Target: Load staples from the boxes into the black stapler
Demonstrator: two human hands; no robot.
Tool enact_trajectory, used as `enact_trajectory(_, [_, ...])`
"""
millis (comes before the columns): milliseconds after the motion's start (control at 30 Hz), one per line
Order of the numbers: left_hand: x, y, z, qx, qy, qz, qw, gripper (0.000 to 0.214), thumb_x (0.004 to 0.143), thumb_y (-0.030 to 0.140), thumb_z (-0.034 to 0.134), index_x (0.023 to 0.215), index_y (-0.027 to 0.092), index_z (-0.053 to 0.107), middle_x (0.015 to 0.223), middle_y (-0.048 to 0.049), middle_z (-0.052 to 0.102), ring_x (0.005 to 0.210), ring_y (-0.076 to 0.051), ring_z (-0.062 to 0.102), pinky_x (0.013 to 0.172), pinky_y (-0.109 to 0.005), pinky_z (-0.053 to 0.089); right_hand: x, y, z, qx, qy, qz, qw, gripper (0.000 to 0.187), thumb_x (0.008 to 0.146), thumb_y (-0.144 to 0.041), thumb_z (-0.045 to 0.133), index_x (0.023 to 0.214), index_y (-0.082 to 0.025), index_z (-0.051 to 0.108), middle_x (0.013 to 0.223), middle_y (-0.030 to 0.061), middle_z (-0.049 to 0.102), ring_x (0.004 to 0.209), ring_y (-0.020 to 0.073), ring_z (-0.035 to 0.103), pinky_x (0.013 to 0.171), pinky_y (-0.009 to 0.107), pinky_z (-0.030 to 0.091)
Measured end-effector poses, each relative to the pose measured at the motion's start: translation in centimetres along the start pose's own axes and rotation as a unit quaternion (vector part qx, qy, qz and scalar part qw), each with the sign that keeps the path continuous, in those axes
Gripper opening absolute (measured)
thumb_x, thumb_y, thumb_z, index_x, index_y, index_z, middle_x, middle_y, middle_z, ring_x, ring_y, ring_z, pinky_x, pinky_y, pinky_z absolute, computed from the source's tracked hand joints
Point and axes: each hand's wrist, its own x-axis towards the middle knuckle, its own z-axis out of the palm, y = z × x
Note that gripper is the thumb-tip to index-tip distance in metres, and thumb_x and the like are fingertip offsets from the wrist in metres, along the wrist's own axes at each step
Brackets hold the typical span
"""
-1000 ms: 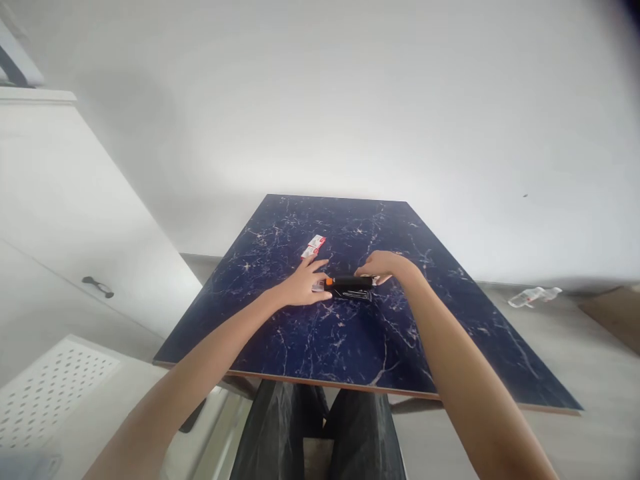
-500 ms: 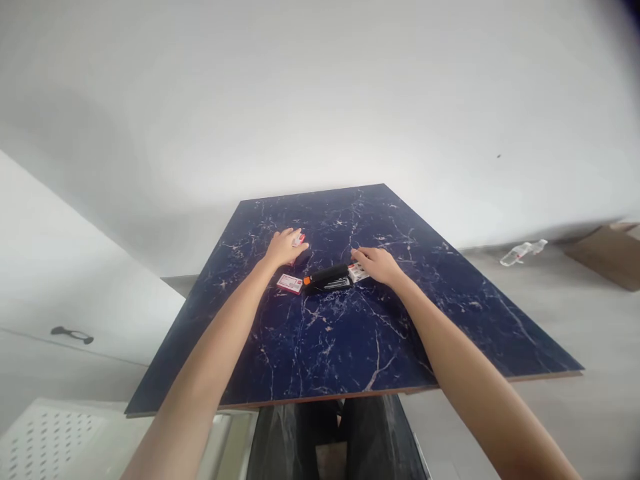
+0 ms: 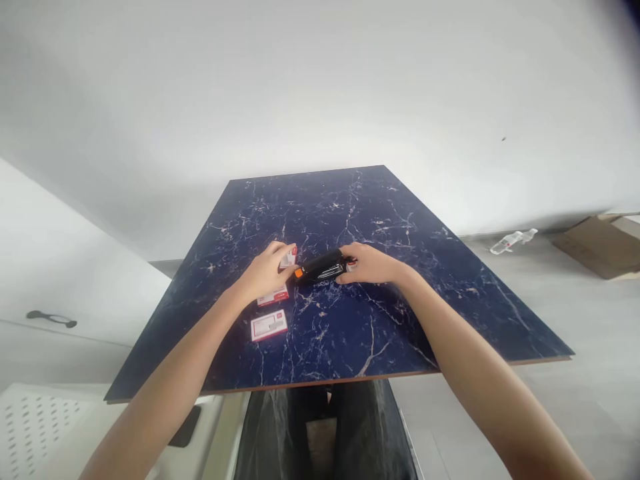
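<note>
A black stapler (image 3: 323, 267) with an orange tip lies near the middle of the dark blue marbled table (image 3: 330, 207). My right hand (image 3: 373, 263) closes around its right end, thumb on the near side. A bit of a red-and-white box (image 3: 351, 265) shows between that hand's fingers; most of it is hidden. Thumb and fingers of my left hand (image 3: 267, 270) grip a small red-and-white box (image 3: 289, 257) beside the orange tip. Below that hand sits a second such box (image 3: 274, 295), partly covered by it. Another small box (image 3: 269, 325) lies flat, nearer to me.
Past the table's right side, a clear plastic bottle (image 3: 513, 241) and a brown cardboard box (image 3: 600, 247) are on the floor. A pale wall rises behind the table. At lower left are a white perforated surface (image 3: 37, 427) and a dark flat object (image 3: 186, 427).
My right hand has shifted onto the stapler's end, and the stapler has turned slightly. My left hand has come nearer with its box; the boxes at left now lie spread toward me.
</note>
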Motion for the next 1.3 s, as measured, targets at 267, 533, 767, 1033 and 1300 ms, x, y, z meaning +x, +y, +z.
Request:
enact_trajectory(267, [-1.1, 1.2, -2.2, -0.046, -0.046, 0.082, 0.994, 0.050, 0.091, 0.054, 0.058, 0.133, 0.027, 0.063, 0.126, -0.0088, 0.065, 0.118, -0.030, 0.054, 0.098, -0.045, 0.047, 1.1, -1.3, 3.3, -0.070, 0.095, 0.023, 0.993, 0.036, 0.076, -0.054, 0.074, 0.076, -0.020, 0.063, 0.078, 0.0017, 0.067, 0.066, 0.0156, 0.057, 0.059, 0.026, 0.034])
enact_trajectory(533, [-0.7, -2.2, -2.3, -0.116, -0.079, 0.012, 0.990, 0.042, 0.092, 0.058, 0.057, 0.119, 0.031, 0.074, 0.112, -0.0073, 0.072, 0.106, -0.029, 0.060, 0.090, -0.043, 0.049, 0.9, -1.8, 2.9, -0.062, 0.078, 0.038, 0.994, 0.030, 0.077, -0.049, 0.073, 0.075, -0.021, 0.065, 0.079, 0.0010, 0.068, 0.068, 0.0155, 0.058, 0.060, 0.025, 0.036])
enact_trajectory(767, [-0.1, -3.2, -1.9, -0.218, -0.127, -0.020, 0.967, 0.043, 0.089, 0.057, 0.062, 0.118, 0.028, 0.074, 0.116, -0.0066, 0.073, 0.095, -0.024, 0.068, 0.084, -0.038, 0.053, 0.7, -1.7, 2.4, -0.059, 0.056, 0.036, 0.996, 0.028, 0.078, -0.048, 0.071, 0.074, -0.021, 0.065, 0.073, -0.0007, 0.065, 0.064, 0.0146, 0.056, 0.059, 0.026, 0.036])
enact_trajectory(1033, [0.2, -3.5, -1.5, -0.267, -0.121, -0.041, 0.955, 0.045, 0.083, 0.054, 0.070, 0.116, 0.024, 0.073, 0.111, -0.0085, 0.074, 0.096, -0.025, 0.069, 0.086, -0.041, 0.054, 0.7, -0.9, 2.1, -0.042, 0.050, 0.009, 0.998, 0.022, 0.079, -0.044, 0.071, 0.089, -0.024, 0.072, 0.082, -0.0005, 0.069, 0.076, 0.0170, 0.061, 0.069, 0.026, 0.041])
enact_trajectory(1300, [0.7, -3.3, -1.8, -0.264, -0.138, -0.038, 0.954, 0.039, 0.082, 0.052, 0.072, 0.107, 0.023, 0.075, 0.106, -0.0074, 0.076, 0.094, -0.024, 0.070, 0.085, -0.040, 0.055, 0.8, -1.3, 1.8, -0.056, 0.035, 0.020, 0.998, 0.025, 0.079, -0.046, 0.070, 0.084, -0.021, 0.072, 0.081, 0.0010, 0.071, 0.072, 0.0174, 0.062, 0.065, 0.027, 0.042])
